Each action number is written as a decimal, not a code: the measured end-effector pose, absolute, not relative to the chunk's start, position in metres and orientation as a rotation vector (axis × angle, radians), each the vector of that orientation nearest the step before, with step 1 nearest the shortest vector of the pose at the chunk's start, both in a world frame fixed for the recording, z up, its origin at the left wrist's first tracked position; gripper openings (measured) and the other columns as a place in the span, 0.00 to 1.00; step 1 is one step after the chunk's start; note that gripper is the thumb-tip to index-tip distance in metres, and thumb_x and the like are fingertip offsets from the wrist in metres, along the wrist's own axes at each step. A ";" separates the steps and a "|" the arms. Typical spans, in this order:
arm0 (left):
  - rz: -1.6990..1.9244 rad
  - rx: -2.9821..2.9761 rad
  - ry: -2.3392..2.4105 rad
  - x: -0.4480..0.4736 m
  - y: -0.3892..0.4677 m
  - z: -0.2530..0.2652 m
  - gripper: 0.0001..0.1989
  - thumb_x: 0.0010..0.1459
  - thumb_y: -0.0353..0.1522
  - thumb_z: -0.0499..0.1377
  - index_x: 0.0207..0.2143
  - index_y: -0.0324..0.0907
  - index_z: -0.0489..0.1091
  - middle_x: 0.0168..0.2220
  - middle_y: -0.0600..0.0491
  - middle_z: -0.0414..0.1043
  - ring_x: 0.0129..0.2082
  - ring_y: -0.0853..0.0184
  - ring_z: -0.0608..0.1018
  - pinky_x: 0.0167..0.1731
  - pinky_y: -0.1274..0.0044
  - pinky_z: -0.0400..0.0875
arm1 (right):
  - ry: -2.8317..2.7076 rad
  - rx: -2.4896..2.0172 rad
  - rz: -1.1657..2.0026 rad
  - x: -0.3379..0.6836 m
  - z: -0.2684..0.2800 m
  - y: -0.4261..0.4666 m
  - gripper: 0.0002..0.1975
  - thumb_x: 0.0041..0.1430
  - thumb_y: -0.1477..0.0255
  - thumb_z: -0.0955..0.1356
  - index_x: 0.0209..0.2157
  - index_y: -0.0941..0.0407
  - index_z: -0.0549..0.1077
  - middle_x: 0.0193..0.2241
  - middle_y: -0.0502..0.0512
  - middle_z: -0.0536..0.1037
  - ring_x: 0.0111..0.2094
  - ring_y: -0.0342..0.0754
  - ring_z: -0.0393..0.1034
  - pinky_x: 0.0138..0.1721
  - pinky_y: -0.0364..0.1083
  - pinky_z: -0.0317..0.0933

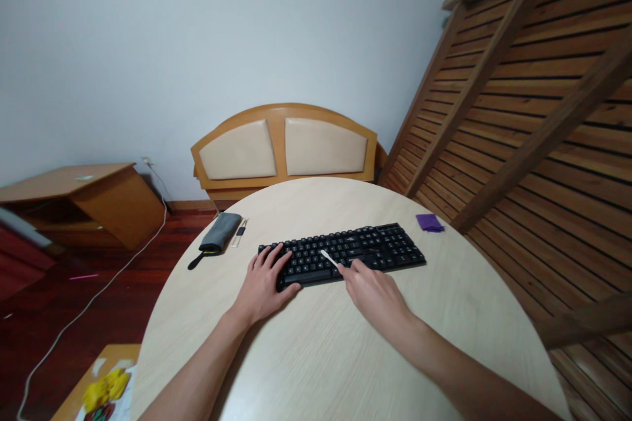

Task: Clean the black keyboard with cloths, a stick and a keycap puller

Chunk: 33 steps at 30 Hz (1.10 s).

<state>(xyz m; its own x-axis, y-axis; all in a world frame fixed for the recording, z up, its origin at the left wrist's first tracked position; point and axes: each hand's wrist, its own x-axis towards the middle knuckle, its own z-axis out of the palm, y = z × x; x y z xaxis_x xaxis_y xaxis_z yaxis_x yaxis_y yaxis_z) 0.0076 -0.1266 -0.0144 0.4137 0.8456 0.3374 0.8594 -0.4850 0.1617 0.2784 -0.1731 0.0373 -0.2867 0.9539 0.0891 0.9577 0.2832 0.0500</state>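
Note:
A black keyboard (353,247) lies on the round table in the head view, slightly turned, its right end farther off. My left hand (266,279) rests on its left end, fingers spread over the keys and thumb by the near edge. In my right hand (372,286) is a thin white toothbrush (330,258), gripped between thumb and fingers. Its head points away to the left, over the middle keys; whether the bristles touch them I cannot tell.
The pale round table (306,362) also bears a grey pouch (220,231) with a black strap, a small clear-and-black item (240,231) and a folded purple cloth (429,222). Behind stands a padded headboard (326,145); wooden slats (533,112) lean at right.

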 end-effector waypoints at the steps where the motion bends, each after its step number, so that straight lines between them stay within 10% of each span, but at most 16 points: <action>1: -0.583 -2.609 -1.579 0.008 -0.126 -0.015 0.34 0.60 0.48 0.61 0.65 0.46 0.62 0.69 0.44 0.57 0.67 0.45 0.59 0.62 0.49 0.57 | -2.484 -1.855 -0.143 0.281 0.037 -0.176 0.18 0.68 0.78 0.61 0.55 0.54 0.74 0.39 0.57 0.78 0.32 0.48 0.78 0.28 0.43 0.65; 33: -0.777 -2.693 -1.551 -0.008 -0.116 -0.012 0.25 0.64 0.37 0.57 0.62 0.43 0.65 0.66 0.46 0.62 0.65 0.52 0.64 0.65 0.55 0.60 | -2.353 -1.804 0.030 0.213 0.057 -0.134 0.15 0.69 0.74 0.61 0.47 0.54 0.79 0.41 0.59 0.81 0.37 0.51 0.79 0.35 0.44 0.66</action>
